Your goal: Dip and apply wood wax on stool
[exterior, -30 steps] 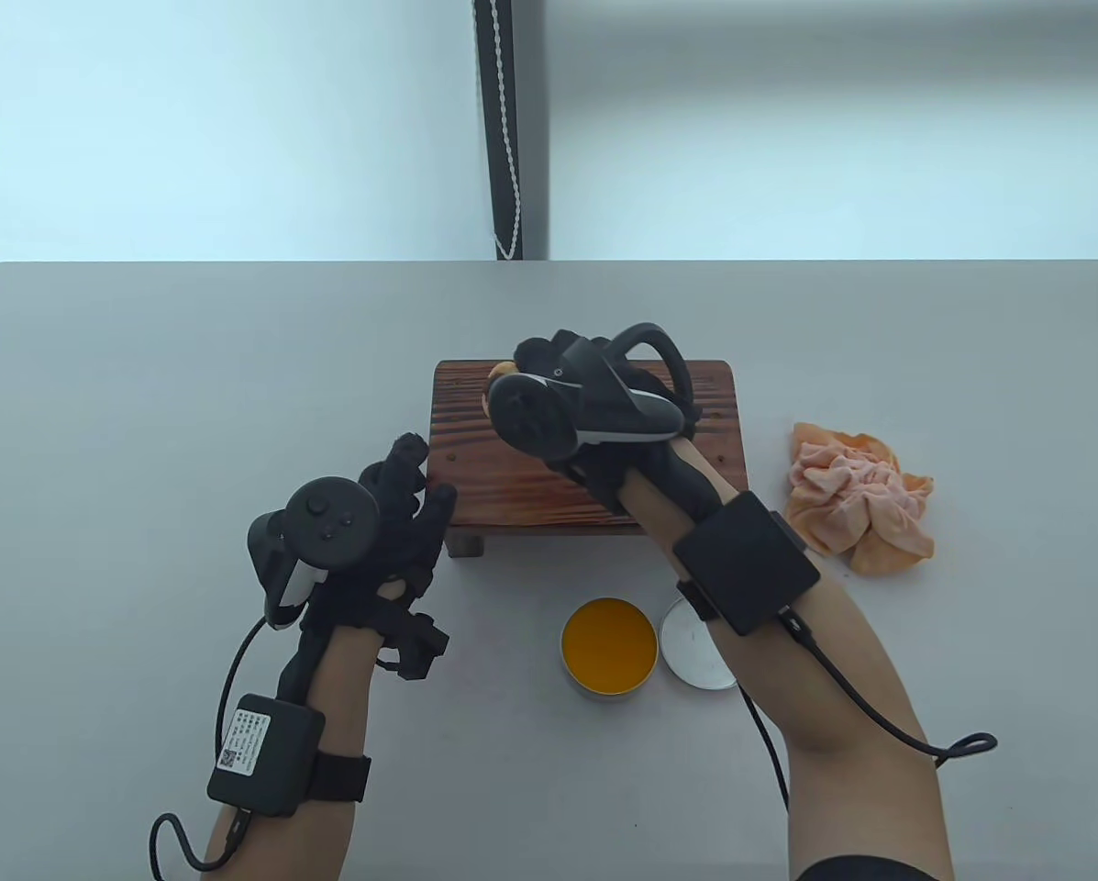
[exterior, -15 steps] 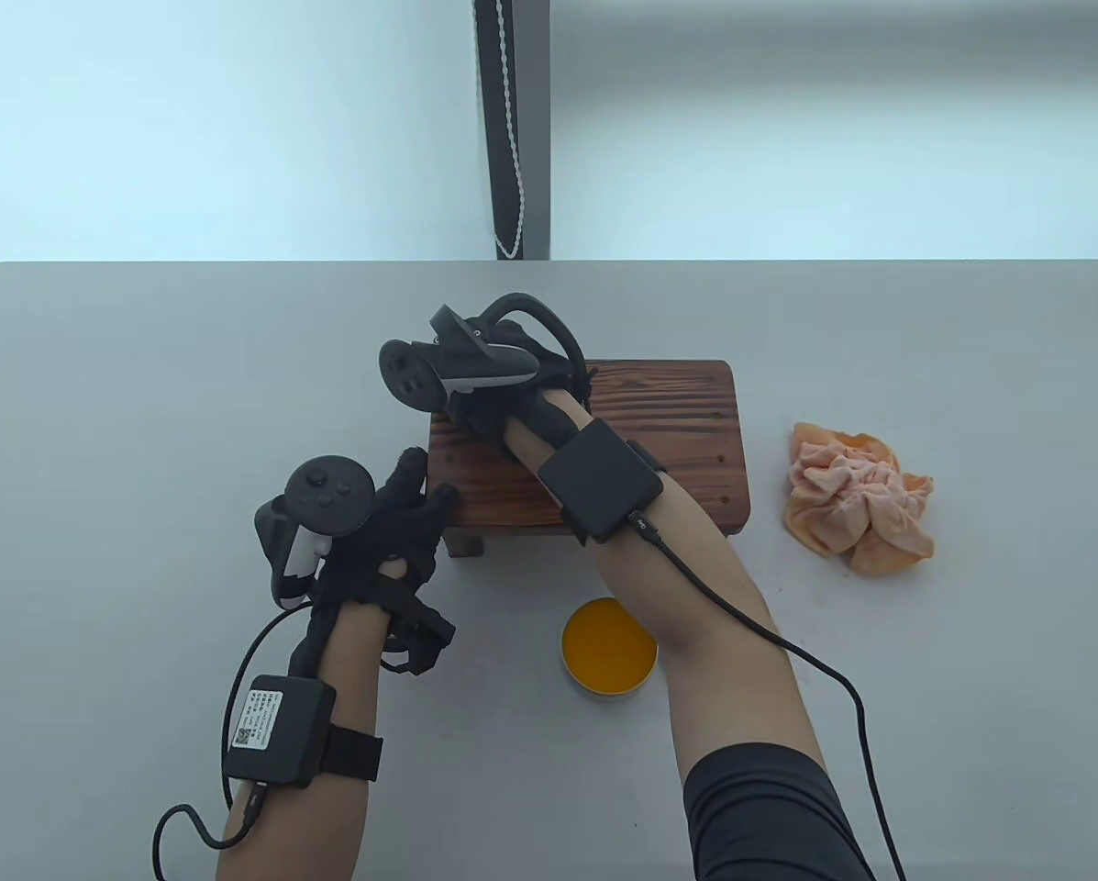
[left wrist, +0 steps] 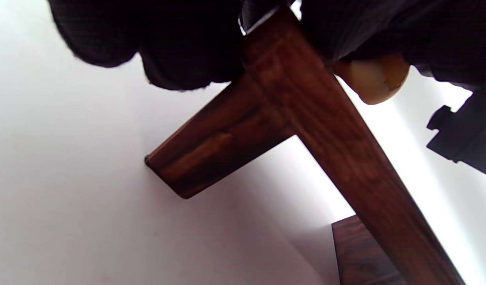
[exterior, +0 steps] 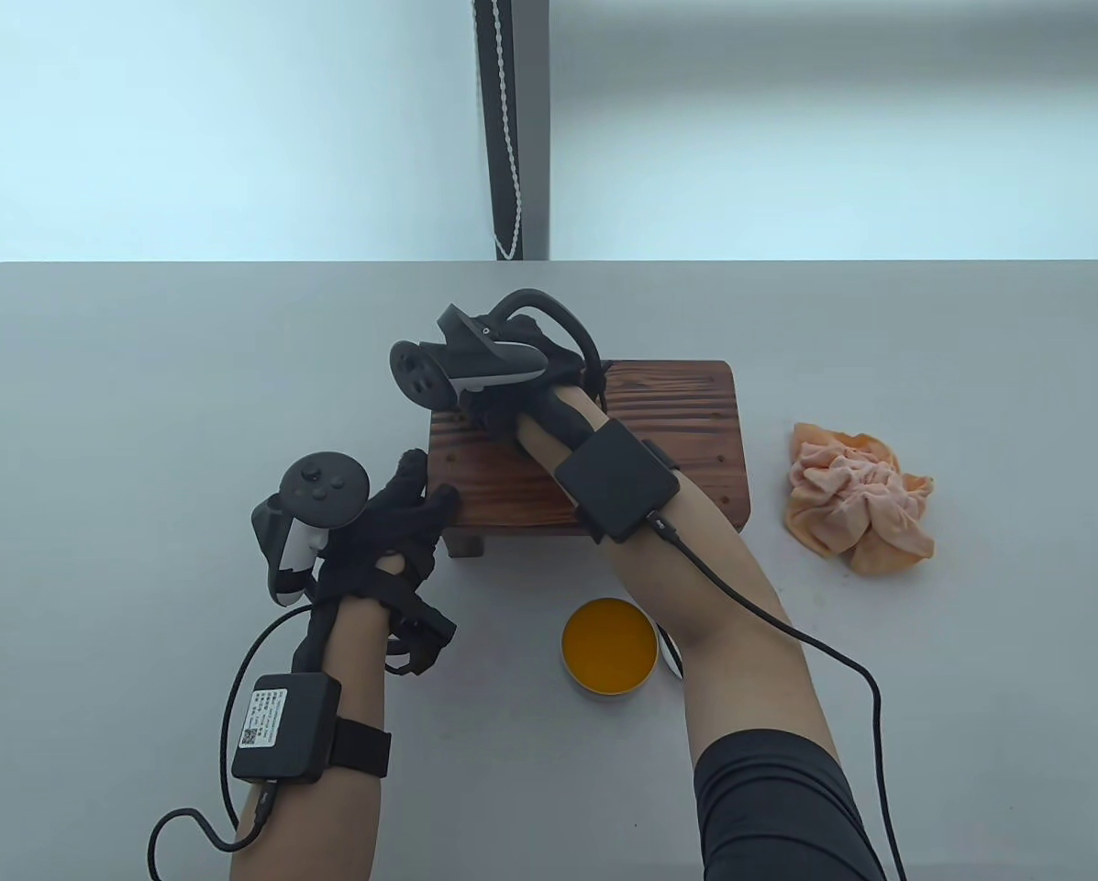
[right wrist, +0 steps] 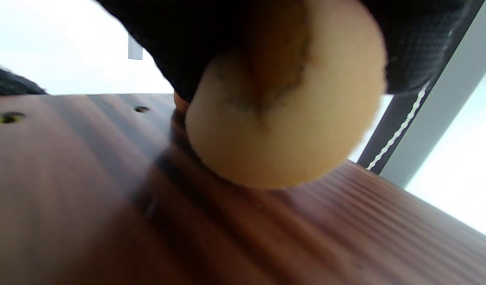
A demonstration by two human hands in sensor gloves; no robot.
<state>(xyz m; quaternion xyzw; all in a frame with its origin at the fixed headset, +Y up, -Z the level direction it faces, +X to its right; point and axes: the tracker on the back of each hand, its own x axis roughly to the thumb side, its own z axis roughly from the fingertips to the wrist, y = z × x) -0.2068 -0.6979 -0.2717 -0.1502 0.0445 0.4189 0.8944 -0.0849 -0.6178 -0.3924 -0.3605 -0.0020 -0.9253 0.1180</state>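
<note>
Stool (exterior: 659, 440) stands mid-worktop (exterior: 145, 385), its dark grained top up. Right hand (exterior: 521, 367) reaches over the far left corner, its grip pinching a round yellow sponge (right wrist: 282, 118) that touches the top. Left hand (exterior: 393, 532) holds the near left corner, fingers (left wrist: 179, 47) curled over the edge. Open wax tin (exterior: 609, 648) sits near the stool's front; an orange cloth (exterior: 860, 509) lies to the right.

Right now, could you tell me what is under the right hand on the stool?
A round yellow sponge, held by the right hand, touches the stool top near its far left corner. The table view hides the sponge; wax on its underside cannot be seen.
</note>
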